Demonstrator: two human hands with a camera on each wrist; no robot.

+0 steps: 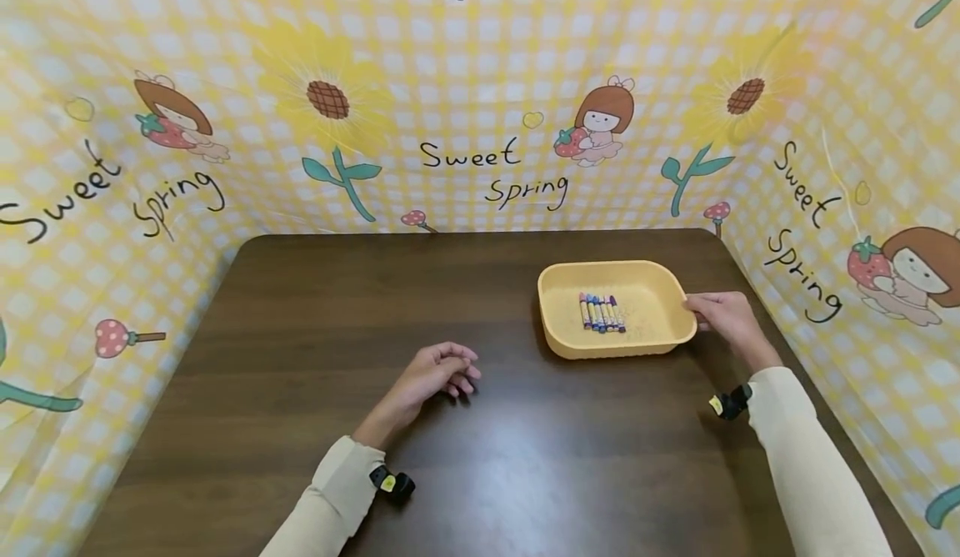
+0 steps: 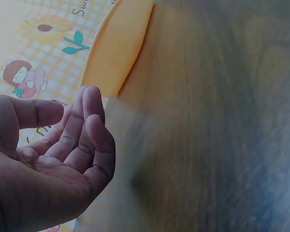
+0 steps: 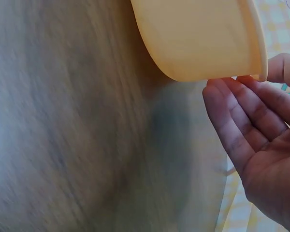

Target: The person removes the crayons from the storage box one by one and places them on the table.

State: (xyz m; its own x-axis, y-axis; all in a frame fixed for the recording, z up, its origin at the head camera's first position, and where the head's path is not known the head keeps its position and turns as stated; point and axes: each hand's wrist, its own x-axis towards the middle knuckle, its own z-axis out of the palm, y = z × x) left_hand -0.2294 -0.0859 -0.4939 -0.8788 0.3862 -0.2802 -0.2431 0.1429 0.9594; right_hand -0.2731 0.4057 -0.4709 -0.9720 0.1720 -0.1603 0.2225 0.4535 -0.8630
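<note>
The right hand (image 1: 722, 321) grips the tray (image 1: 651, 315) by its near-right end, the thumb at the rim and the fingers against the outside of the wall. The left hand (image 1: 433, 375) holds nothing; its fingers are loosely bent, the thumb lying near them, with the palm facing its wrist camera. Whether its fingertips touch the worktop (image 1: 480, 449) below cannot be told.

The tray, yellow-orange with rounded corners, reaches leftward from the right hand and lies farther out than the left hand, well apart from it. Inside it, to the left of the right hand, the crayons (image 1: 602, 315) lie side by side in a short row, in pink, blue and purple shades with pale wrappers, their tips pointing away from the person.

Behind each hand, a black band (image 1: 392, 484) with a yellow mark sits at the wrist, beside a cream sleeve (image 1: 337, 490). The dark brown worktop spreads under both hands. Beyond them and to either side hangs a yellow-and-white checked cloth (image 1: 465, 65), printed with sunflowers, strawberries and the words "Sweet Spring".
</note>
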